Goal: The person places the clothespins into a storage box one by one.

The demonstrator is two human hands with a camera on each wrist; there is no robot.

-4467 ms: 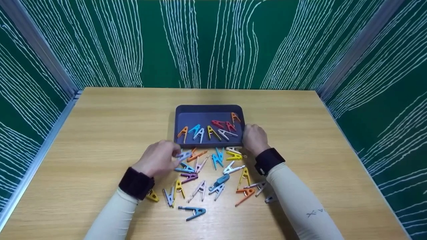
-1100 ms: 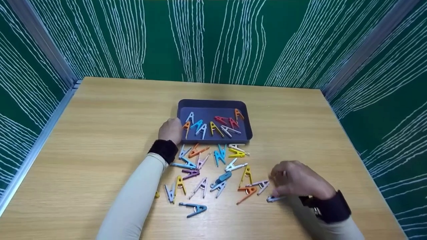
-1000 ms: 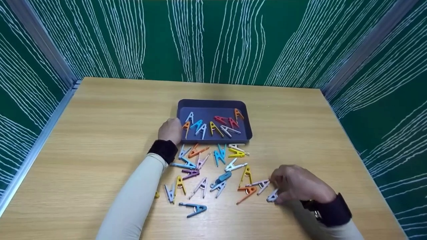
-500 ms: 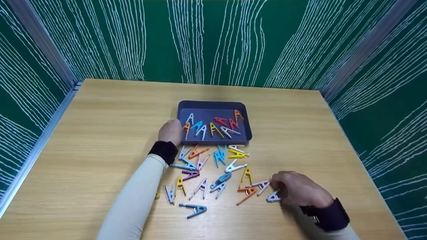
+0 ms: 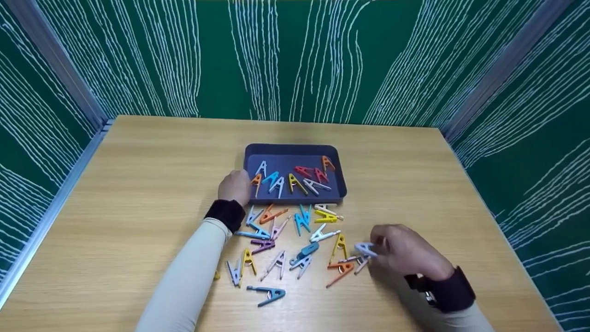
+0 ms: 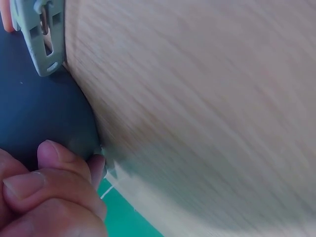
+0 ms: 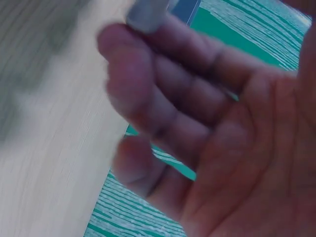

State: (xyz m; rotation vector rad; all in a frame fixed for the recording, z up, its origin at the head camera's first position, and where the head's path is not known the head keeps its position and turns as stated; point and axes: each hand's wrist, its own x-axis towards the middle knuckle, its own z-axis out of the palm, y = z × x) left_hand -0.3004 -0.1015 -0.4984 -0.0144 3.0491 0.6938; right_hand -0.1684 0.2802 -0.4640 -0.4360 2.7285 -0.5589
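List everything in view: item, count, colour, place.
table: 1, light wood, across the lower view
tray: 1, dark grey-blue, mid-table
tray clips: 9 (2 orange, 2 red, 1 yellow, 4 blue or white), inside tray
loose clips: about 20, mixed blue, white, yellow, orange, pink, purple, on table in front of tray; some partly hidden
held clip: 1, pale blue, at the right of the loose clips
panels: 3, green with white lines, behind table and both sides
posts: 2, grey, back corners
sleeves: 2, cream, forearms
wristbands: 2, black, wrists
left hand: 1, bare, gripping tray's left side
right hand: 1, bare, pinching held clip
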